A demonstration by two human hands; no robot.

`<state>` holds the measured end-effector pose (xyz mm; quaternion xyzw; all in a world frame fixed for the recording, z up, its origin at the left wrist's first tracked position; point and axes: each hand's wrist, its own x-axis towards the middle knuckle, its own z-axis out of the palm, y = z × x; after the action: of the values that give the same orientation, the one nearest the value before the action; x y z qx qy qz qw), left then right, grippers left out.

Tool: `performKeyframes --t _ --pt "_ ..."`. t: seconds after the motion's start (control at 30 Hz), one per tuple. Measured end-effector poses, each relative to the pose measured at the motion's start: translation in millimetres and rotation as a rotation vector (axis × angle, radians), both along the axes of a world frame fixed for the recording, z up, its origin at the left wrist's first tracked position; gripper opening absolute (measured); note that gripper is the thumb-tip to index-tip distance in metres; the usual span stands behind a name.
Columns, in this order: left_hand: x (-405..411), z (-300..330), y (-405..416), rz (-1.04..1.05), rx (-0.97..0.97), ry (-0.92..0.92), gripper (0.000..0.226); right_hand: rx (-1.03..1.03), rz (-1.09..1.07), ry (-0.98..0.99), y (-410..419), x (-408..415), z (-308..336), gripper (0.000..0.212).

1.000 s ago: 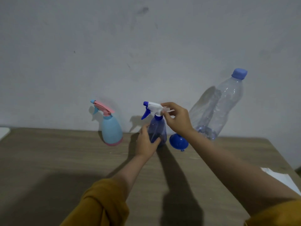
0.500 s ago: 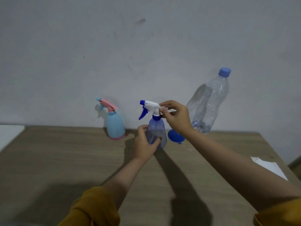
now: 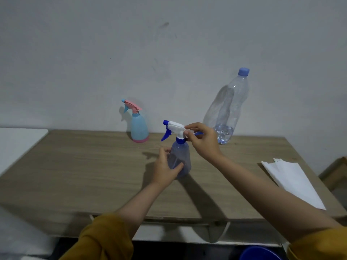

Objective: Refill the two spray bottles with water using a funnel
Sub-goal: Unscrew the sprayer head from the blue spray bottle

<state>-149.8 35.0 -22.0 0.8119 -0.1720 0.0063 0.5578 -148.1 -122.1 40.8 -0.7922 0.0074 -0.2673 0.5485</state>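
- Blue spray bottle [image 3: 180, 158]: translucent blue body, blue collar, white trigger head with blue nozzle and blue lever. It is near the middle of the wooden surface [image 3: 84, 166], upright with a slight tilt. Whether its base touches the surface cannot be told; the left hand covers that part.
- Left hand [image 3: 165, 167]: grip closed round the lower body of the blue spray bottle, thumb across the front, fingers wrapped behind.
- Right hand [image 3: 202, 141]: grip closed on the rear of the white trigger head, thumb and fingertips pinching it just above the blue collar. A small blue piece shows past the fingers; what it is cannot be told.
- Light-blue spray bottle [image 3: 138, 126]: pink trigger head and pink base band, standing upright at the back of the surface near the wall, well apart from both hands, nozzle pointing left.
- Water bottle [image 3: 228, 109]: large, clear plastic, blue cap on, leaning against the wall at the back right. A little water sits at its bottom.
- White sheets [image 3: 293, 181]: flat on the right end of the surface, apart from the bottles.
- Both forearms are bare; mustard-yellow sleeves [image 3: 101, 239] are pushed up near the elbows.
- A blue round object [image 3: 260, 253] shows at the bottom edge, below the surface; only part is visible.
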Motion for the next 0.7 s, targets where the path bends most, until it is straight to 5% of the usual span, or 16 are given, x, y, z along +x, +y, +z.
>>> performKeyframes --t 0.2,0.4,0.7 --pt "-11 -16 11 0.015 0.05 0.002 0.053 -0.008 -0.009 0.003 14 -13 -25 0.013" --pt "-12 -18 12 0.037 0.052 -0.011 0.054 0.201 -0.074 0.06 29 -18 -40 0.05" --pt "-11 -24 10 0.053 0.082 0.012 0.058 0.045 -0.154 0.105 40 -10 -44 0.036"
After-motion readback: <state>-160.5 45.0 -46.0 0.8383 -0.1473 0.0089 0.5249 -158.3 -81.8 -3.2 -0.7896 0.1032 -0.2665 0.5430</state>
